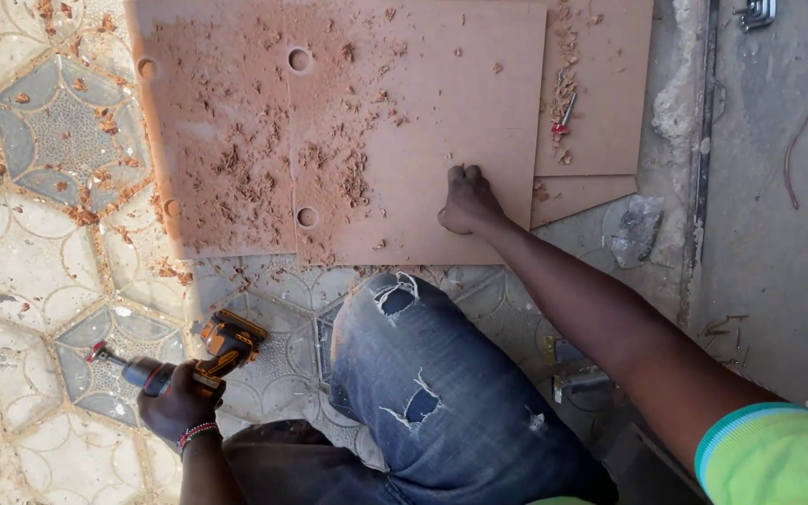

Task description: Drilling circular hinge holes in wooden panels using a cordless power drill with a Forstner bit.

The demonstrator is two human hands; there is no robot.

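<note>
My left hand (178,404) grips an orange and black cordless drill (203,357) low at the left, its bit pointing left over the patterned tiles. My right hand (468,201) rests as a closed fist on a brown fibreboard panel (423,131) lying on the floor. That panel has two round holes along its left edge and is strewn with reddish wood shavings. A second panel (208,140) lies beside it on the left, also covered in shavings. My knee in torn blue jeans (423,374) is bent just below the panels.
More brown board pieces (600,93) lie at the upper right with a small red-tipped bit (563,117) on them. A crumpled clear plastic scrap (636,229) sits by the concrete strip. Metal hex keys (757,13) lie at the top right. Patterned tiles (39,234) cover the left floor.
</note>
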